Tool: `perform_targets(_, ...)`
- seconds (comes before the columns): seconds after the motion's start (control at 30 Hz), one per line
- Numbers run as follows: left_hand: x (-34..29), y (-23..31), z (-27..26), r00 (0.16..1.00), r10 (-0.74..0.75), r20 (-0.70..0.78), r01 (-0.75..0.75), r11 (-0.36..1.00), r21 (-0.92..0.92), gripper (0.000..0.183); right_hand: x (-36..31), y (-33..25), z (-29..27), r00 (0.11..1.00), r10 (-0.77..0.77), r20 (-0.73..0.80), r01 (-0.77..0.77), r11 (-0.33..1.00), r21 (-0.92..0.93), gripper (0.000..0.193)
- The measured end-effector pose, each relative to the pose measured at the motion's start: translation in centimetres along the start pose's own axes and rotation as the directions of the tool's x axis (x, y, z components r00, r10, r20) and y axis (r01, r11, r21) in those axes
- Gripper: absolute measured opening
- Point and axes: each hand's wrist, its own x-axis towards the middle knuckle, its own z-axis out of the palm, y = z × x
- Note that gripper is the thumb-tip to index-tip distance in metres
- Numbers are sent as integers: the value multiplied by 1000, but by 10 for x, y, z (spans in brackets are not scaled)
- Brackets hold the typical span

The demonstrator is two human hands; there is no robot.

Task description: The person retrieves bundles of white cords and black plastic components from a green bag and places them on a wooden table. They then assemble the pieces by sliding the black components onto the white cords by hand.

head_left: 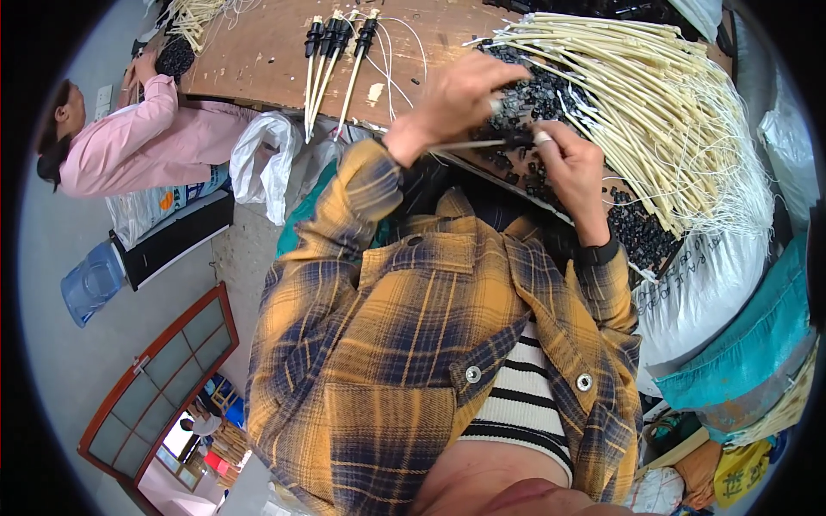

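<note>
My right hand (570, 165) pinches the black fitting end of a thin pale rod (469, 145), which points left across the table's near edge. My left hand (454, 96) hovers just above that rod, over small loose black plastic parts (544, 96). Motion blurs its fingers, so I cannot tell whether they hold anything. To the right lies a big fanned bundle of pale sticks (654, 112) with white strings, partly on top of the black parts. Farther left on the table, several sticks with black fittings (327, 52) lie side by side.
The brown wooden table (249, 52) runs across the top. White sacks (701, 297) and a teal sack (740, 318) crowd the right side. At the left, a person in a pink top (129, 142) works at the table, near a white plastic bag (265, 163).
</note>
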Motion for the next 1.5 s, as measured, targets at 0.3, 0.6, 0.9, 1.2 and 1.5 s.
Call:
perform_targets(0.3,-41,-49,-47,775,-610,162,626,776,-75,34,2,20,-5,966,237,107,-254,947,196,20)
perform_targets(0.6,-5,-31,-19,854,-520,15,510,842,174,32,7,21,-4,937,306,171,-332,932,147,20)
perform_targets(0.9,-15,-53,-9,891,-449,-62,453,874,178,27,7,19,0,934,346,89,-357,904,237,15)
perform_targets(1.2,8,39,18,998,-33,-47,27,991,-131,49,15,10,6,918,383,106,-387,801,456,9)
perform_targets(1.5,5,37,16,948,-318,22,310,904,-295,46,12,11,11,931,364,27,-308,745,592,11)
